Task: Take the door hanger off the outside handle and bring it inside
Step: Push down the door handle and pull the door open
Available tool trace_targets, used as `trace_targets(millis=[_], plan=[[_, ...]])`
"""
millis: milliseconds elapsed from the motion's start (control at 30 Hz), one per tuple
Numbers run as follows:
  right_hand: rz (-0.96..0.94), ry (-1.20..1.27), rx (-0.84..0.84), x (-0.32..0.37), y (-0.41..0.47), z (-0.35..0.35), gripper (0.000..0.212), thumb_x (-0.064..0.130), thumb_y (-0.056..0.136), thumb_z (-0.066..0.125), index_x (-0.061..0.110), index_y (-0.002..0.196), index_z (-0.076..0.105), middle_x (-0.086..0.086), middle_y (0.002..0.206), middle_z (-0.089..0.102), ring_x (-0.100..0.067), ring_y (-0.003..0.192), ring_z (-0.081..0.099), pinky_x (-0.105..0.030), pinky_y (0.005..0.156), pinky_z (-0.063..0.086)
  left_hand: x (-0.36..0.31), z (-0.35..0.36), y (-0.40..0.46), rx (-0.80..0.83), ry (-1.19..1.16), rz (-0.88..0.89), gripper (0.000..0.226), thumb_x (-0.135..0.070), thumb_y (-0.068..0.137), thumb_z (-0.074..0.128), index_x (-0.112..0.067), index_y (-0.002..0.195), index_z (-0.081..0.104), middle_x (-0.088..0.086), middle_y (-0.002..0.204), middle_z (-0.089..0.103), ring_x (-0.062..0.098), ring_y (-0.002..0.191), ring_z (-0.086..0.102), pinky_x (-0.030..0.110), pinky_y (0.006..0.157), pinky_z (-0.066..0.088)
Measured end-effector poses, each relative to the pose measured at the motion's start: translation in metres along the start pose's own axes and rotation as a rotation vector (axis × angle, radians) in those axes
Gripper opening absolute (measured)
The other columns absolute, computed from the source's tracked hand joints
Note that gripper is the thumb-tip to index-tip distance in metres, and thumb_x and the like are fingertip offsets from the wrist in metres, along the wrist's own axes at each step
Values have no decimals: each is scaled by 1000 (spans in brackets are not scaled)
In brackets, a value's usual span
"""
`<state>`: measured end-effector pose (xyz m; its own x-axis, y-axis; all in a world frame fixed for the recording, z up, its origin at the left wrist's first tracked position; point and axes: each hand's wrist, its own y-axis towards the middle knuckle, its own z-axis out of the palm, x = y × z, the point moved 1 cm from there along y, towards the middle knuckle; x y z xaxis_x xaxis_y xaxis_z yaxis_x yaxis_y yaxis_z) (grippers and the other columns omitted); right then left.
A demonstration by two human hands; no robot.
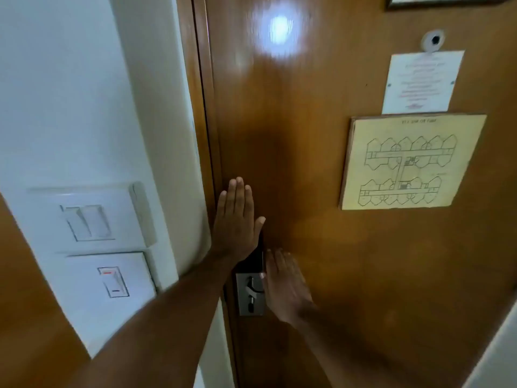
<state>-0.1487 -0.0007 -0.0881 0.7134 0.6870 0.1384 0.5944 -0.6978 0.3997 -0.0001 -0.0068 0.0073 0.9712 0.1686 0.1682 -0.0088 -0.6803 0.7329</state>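
While the wooden door (307, 219) fills most of the head view, both hands lie flat against it beside the lock plate (249, 294). The left hand (237, 219) is spread open, fingers together and pointing up, pressed on the door just above the lock plate near the frame edge. The right hand (285, 287), blurred, is also open, its palm on the wood just right of the lock plate, holding nothing. The door hanger does not show anywhere in this view. Well above and right of the lock plate hang a floor plan (411, 163), a white notice (422, 82) and a peephole (433, 40). Left of the lock plate, wall switches (92, 222) sit on white plaster.
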Motion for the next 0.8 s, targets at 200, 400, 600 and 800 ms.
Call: trace_targets(millis=[200, 400, 600, 800], plan=[[3, 94, 130, -7, -3, 41, 40, 45, 103, 28, 23, 84, 57, 1, 77, 60, -18, 73, 59, -40, 88, 47, -5, 30, -10, -2, -106, -55, 74, -45, 102, 29, 2, 156, 9, 28, 164, 16, 40, 154, 9, 51, 124, 10], [151, 76, 178, -2, 4, 58, 75, 73, 94, 18, 21, 51, 51, 6, 41, 42, -9, 41, 45, -36, 85, 41, -4, 31, -9, -42, -155, -34, 72, -39, 101, 34, 3, 155, 11, 30, 164, 17, 42, 154, 9, 52, 124, 11], [242, 206, 196, -6, 3, 82, 54, 74, 86, 45, 26, 64, 56, 9, 56, 59, -9, 54, 59, -27, 66, 47, -4, 33, -9, -71, -172, -35, 72, -37, 99, 35, 5, 154, 15, 31, 163, 19, 43, 153, 12, 53, 123, 12], [212, 182, 99, -6, 0, 90, 31, 50, 92, 57, 22, 87, 68, 9, 67, 59, -10, 63, 60, -26, 64, 46, -7, 30, -11, -80, -205, -44, 69, -33, 100, 36, 7, 154, 17, 31, 163, 16, 44, 153, 9, 52, 124, 8]])
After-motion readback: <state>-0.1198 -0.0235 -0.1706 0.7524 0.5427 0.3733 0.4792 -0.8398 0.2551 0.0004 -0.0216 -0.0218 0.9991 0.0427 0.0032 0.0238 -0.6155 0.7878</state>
